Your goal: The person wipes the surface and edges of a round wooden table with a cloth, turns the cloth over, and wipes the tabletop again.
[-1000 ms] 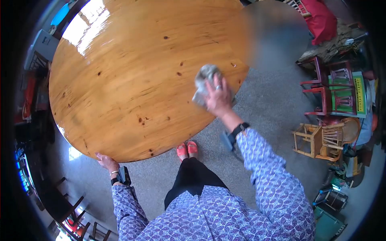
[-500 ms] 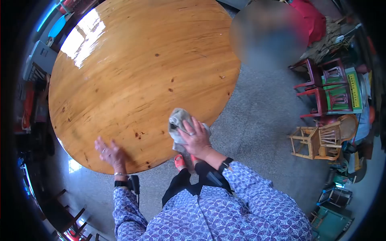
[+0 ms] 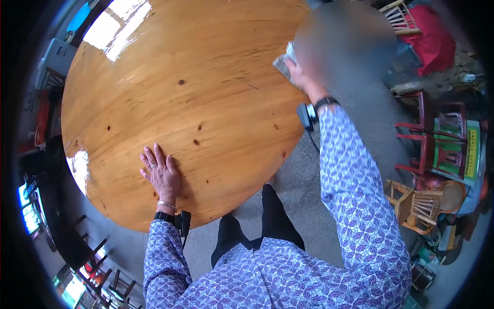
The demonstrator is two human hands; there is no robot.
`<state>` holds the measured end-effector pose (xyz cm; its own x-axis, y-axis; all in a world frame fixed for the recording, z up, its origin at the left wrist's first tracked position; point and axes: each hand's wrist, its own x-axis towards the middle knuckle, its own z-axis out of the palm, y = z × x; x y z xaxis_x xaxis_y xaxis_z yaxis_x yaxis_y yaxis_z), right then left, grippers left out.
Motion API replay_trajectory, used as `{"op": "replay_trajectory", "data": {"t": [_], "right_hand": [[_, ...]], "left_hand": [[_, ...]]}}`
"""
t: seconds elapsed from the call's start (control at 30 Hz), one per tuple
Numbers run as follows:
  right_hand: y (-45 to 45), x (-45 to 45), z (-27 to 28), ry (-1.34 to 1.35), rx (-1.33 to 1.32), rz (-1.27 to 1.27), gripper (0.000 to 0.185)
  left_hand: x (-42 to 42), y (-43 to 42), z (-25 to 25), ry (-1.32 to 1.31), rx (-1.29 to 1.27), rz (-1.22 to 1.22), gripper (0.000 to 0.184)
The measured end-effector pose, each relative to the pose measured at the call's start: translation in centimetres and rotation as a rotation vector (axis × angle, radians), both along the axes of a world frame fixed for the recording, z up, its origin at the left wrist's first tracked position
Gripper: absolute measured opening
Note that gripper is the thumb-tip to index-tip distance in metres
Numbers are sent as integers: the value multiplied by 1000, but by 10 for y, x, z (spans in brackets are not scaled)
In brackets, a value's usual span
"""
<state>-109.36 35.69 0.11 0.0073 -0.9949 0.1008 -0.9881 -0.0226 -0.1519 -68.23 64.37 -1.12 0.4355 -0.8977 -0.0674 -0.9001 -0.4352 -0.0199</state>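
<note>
The person's left hand [image 3: 162,177] lies on the wooden table [image 3: 221,108], its fingers spread apart and holding nothing. The right hand [image 3: 298,76] is at the grey cloth [image 3: 283,64], which is on the right part of the tabletop, near the far edge. A blurred patch lies close to these fingers, so one cannot tell whether they are clamped on the cloth or only pressing it.

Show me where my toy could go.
The glossy brown round wooden table is bare between the flat left hand and the right hand gripping a grey cloth. Crowded: far right, with red wooden chairs and a tan bamboo chair.
</note>
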Motion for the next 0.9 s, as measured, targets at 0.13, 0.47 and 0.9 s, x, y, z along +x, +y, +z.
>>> {"op": "replay_trajectory", "data": {"t": [0.13,0.47,0.9], "right_hand": [[-35,66,-15,71,8,249,67],[189,62,-6,-309,-43,754,45],[-55,-70,-17,-205,-166,-117,61]], "left_hand": [[4,0,0,-42,7,-7,59],[11,5,-8,-59,-11,-9,59],[15,7,-13,-77,-25,-15,58]]}}
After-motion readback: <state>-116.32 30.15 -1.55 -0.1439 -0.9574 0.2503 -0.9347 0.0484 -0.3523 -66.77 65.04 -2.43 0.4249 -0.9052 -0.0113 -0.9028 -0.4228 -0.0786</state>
